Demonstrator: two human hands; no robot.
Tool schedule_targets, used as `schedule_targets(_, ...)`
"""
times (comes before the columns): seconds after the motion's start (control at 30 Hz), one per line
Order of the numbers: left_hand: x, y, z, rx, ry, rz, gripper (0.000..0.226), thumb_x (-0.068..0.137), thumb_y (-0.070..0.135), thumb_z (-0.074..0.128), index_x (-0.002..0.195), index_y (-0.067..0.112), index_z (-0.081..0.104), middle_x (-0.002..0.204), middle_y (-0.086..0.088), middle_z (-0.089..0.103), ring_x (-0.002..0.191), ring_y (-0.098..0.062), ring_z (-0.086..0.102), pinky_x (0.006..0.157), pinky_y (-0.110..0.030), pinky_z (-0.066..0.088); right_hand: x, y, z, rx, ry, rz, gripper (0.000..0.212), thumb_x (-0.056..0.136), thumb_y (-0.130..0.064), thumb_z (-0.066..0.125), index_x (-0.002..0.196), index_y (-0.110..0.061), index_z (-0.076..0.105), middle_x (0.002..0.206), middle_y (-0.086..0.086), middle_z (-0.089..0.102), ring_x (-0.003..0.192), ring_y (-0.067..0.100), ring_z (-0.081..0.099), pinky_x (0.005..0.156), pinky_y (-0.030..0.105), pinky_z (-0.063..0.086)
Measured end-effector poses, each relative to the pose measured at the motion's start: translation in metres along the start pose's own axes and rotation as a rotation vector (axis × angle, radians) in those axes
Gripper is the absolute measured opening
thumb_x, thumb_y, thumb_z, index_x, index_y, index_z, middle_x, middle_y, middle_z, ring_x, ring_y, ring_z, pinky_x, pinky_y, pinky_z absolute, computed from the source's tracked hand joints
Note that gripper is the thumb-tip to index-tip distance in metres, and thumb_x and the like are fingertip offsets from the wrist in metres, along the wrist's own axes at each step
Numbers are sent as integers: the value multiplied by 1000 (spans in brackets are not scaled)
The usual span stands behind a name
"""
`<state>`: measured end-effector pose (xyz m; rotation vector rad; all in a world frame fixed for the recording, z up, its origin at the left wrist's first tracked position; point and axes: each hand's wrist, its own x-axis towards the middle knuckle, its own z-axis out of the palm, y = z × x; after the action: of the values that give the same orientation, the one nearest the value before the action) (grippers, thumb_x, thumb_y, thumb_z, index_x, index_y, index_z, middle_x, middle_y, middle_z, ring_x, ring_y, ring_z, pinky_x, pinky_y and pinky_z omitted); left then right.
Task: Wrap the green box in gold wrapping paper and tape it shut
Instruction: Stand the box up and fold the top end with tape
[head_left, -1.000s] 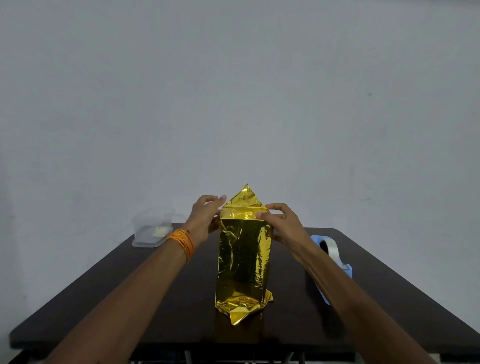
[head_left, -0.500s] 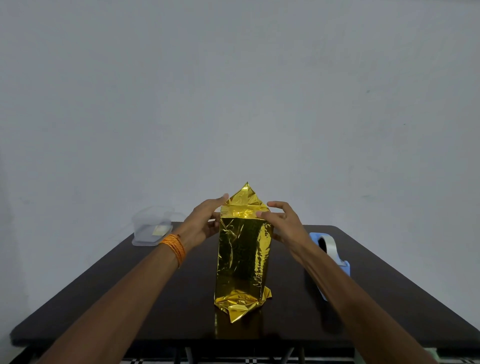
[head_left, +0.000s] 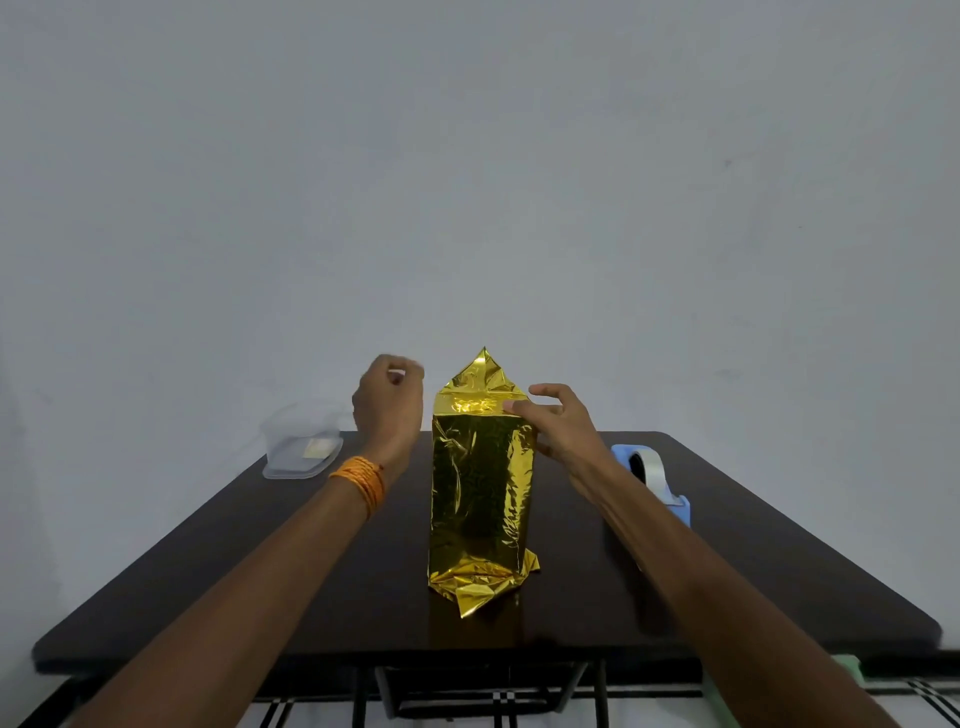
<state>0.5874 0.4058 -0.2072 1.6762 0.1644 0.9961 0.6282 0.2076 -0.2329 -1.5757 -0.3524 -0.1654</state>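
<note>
Upright gold-wrapped box (head_left: 480, 493) on table (head_left: 260, 571) — right hand (head_left: 563, 428) on its top, left hand (head_left: 389, 405) apart.

glossy crinkled gold foil paper (head_left: 480, 493), dark smooth table (head_left: 260, 561), clear plastic container (head_left: 301, 441)

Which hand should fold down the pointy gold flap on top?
Probably the left hand: it hovers free beside the pointed gold paper flap, while the right hand rests on the tall gold-wrapped box.
</note>
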Motion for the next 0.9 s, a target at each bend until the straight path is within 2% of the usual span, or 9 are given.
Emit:
schedule_targets(0.13,-21,50,14,131,6,489,6,93,18,60,93,19,66,91,6,64,75,-3,59,63,-18,47,-5,-2,0,10,27,-7,64,81,-56,73,130,-22,50,121,6,62,112,22,62,95,40,54)
schedule_targets(0.23,-45,70,42,91,-192,583,9,91,14,60,91,19,68,87,6,66,74,-6,61,62,-15,48,-9,-11,-10,58,113,6,50,95,-56,55,128,-19,51,120,2,60,112,18,60,96,41,53)
schedule_targets(0.37,-75,68,85,66,-405,534,12,86,10,63,90,18,71,78,6,67,66,-7,62,60,-17,49,-18,-6,-57,-147,328,-59,24,94,-34,61,112,-18,62,105,2,68,99,17,65,89,39,55)
schedule_targets(0.47,-96,48,120,103,-524,441,18,83,9,61,92,19,73,79,6,68,67,-10,63,66,-23,50,-33,11,-112,-427,445,-12,13,89,-20,65,96,-10,70,90,0,68,82,15,63,70,28,48)
schedule_targets(0.57,-110,17,151,225,-734,242,24,84,7,59,105,12,71,98,-6,71,84,-22,67,77,-35,57,-45,39,-156,-607,453,128,33,89,-21,65,66,2,59,64,4,52,63,18,46,59,29,35)
schedule_targets(0.63,-118,-2,166,288,-886,140,32,81,10,70,113,7,68,106,-11,69,97,-27,67,85,-41,57,-52,54,-170,-554,398,209,43,91,-26,66,54,-11,50,56,1,45,57,17,40,55,26,30)
schedule_targets(0.73,-130,-20,177,286,-1014,66,38,72,22,86,102,6,70,96,-5,66,90,-21,66,77,-35,56,-56,62,-171,-338,331,320,35,95,-29,63,64,-16,61,53,-7,53,53,11,43,51,25,30)
schedule_targets(0.83,-138,-33,184,309,-997,136,33,69,29,89,74,7,65,77,-5,59,70,-18,53,64,-33,42,-51,64,-164,-242,265,401,34,96,-29,64,67,-10,60,46,-7,51,49,12,39,49,25,28)
schedule_targets(0.9,-139,-41,187,272,-967,147,35,70,28,89,73,1,66,75,-7,60,69,-18,53,63,-31,42,-45,63,-159,-273,262,422,25,91,-25,69,77,-5,63,56,0,52,49,12,41,47,23,30)
